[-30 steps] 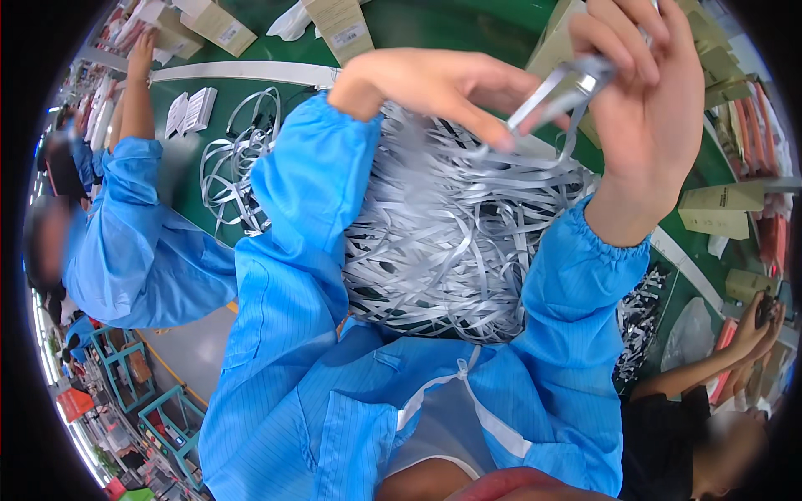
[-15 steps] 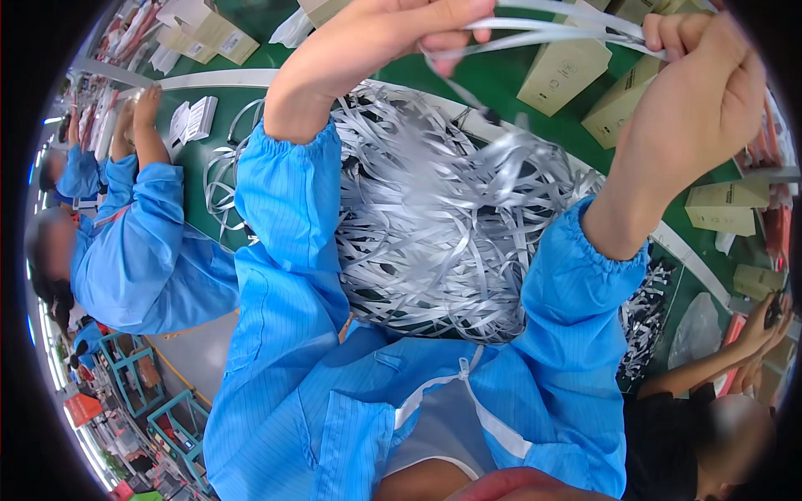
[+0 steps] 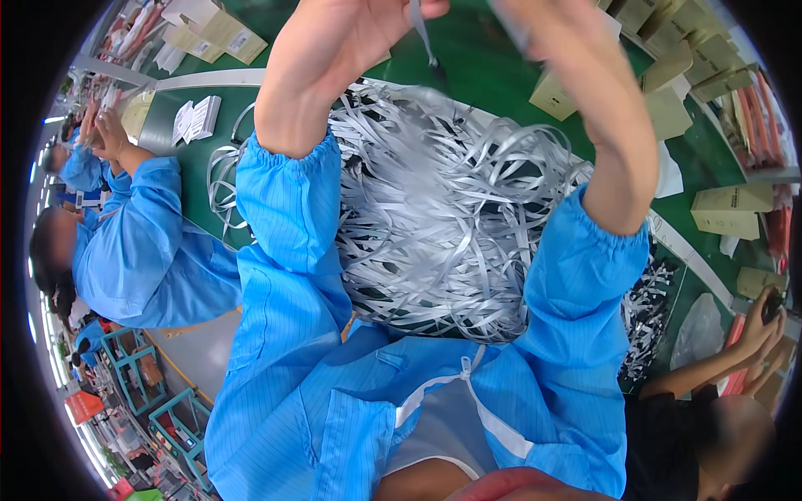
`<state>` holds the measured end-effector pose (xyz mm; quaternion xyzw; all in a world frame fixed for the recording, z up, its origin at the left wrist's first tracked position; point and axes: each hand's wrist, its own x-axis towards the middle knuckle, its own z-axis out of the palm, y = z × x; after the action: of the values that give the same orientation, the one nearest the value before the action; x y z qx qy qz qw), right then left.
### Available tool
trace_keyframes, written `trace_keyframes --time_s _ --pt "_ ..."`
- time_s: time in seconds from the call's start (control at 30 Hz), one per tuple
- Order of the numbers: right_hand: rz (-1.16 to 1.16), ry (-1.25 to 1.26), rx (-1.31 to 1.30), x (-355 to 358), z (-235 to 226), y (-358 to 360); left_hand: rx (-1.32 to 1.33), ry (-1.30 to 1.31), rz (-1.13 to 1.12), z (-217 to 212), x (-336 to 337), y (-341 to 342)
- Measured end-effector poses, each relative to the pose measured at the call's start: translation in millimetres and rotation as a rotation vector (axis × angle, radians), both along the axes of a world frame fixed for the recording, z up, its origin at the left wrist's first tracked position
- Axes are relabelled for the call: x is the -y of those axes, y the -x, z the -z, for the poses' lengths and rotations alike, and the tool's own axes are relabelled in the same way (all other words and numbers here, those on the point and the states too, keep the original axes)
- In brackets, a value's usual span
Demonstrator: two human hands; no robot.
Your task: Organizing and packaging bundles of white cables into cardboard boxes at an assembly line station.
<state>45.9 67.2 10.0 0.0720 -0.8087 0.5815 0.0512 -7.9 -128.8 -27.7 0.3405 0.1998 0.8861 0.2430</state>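
Observation:
At the top edge, my left hand (image 3: 355,33) is closed on a flat grey-white strap (image 3: 423,37) whose small black end hangs below the fingers. Part of that hand lies outside the picture. My right hand (image 3: 564,29) is raised at the upper edge to its right, smeared by motion, its fingertips hidden or cut off. Beneath both forearms lies a large tangled pile of flat grey-white straps (image 3: 443,225), with dark ends showing here and there.
Cream cardboard boxes (image 3: 725,209) stand along the green table's (image 3: 484,58) far and right sides. White slips (image 3: 199,118) and a loose coil of strap (image 3: 221,188) lie left. Small black-and-white pieces (image 3: 643,313) and a clear bag (image 3: 698,328) lie right. Co-workers sit at both sides.
The straps stretched between my hands are no longer visible there. My right hand has swung up and left, toward my left hand. Looped straps now lie at the pile's upper right.

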Motion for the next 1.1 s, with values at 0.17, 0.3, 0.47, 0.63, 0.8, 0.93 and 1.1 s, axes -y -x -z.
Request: trace_keyframes --time_s 0.17,0.3,0.47,0.63,0.8,0.93,1.1 --pt "-0.622 -0.172 -0.091 -6.1 37.0 23.9 -0.112 0.113 -0.201 -5.4 -8.2 -6.4" --pt "-0.421 0.124 -0.051 2.7 31.2 22.9 -0.145 0.571 -0.771 -23.9 -4.5 -25.0" --pt "-0.282 0.289 -0.06 -7.7 5.5 10.0 -0.409 1.061 -0.878 -29.8 -6.5 -38.9" --pt "-0.177 0.615 -0.022 -6.4 -6.0 -2.6 -0.782 1.071 -0.616 5.7 -15.4 -29.4" --pt "0.108 0.391 -0.238 -26.2 -13.1 -3.7 -0.857 1.18 -0.342 -16.8 -13.5 -31.8" --pt "0.071 -0.163 -0.366 -39.0 0.0 2.1 -0.612 0.903 -0.259 -18.9 48.0 -11.4" --pt "0.022 -0.068 -0.381 -51.8 0.1 4.2 -0.5 1.02 -0.097 -25.6 88.7 4.3"
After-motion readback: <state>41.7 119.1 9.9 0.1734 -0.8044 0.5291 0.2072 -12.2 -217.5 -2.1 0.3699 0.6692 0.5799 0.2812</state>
